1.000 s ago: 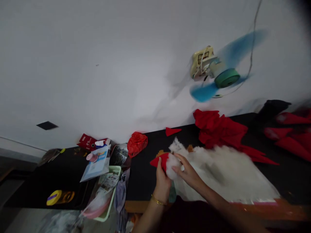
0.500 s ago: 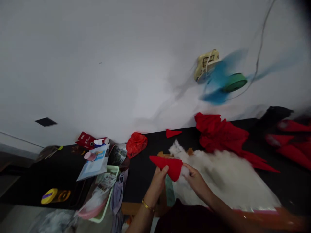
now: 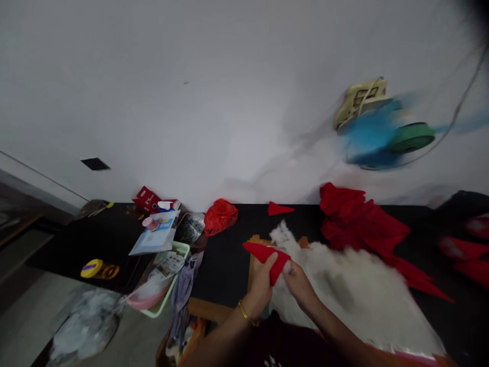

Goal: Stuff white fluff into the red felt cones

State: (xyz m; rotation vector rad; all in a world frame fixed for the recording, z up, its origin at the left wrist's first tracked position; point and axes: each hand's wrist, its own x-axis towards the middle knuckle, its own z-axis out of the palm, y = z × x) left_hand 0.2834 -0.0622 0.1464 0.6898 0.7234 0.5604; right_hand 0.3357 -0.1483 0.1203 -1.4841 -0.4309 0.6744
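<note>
A red cone of cloth (image 3: 263, 252) points left in front of me, its wide end towards the right. My left hand (image 3: 263, 279) is closed around its underside, thumb across the red cloth. At the wide end, the fingers of my right hand (image 3: 300, 281) are closed on a small tuft of white stuffing (image 3: 287, 266), pressed against the opening. How much stuffing is inside the cone is hidden. Beneath and right of my hands spreads a big heap of white stuffing (image 3: 355, 285).
Red cloth pieces (image 3: 355, 219) are piled behind the heap, with a small red cone (image 3: 280, 208) and a red plastic bag (image 3: 220, 216) by the wall. A blurred blue fan (image 3: 376, 135) hangs at right. A pale green basket (image 3: 168, 293) and a yellow-lidded jar (image 3: 99, 269) are left.
My right hand has pushed the white tuft closer against the cone's opening, so less of it shows. The hands are nearer together. The whole view has shifted and tilted.
</note>
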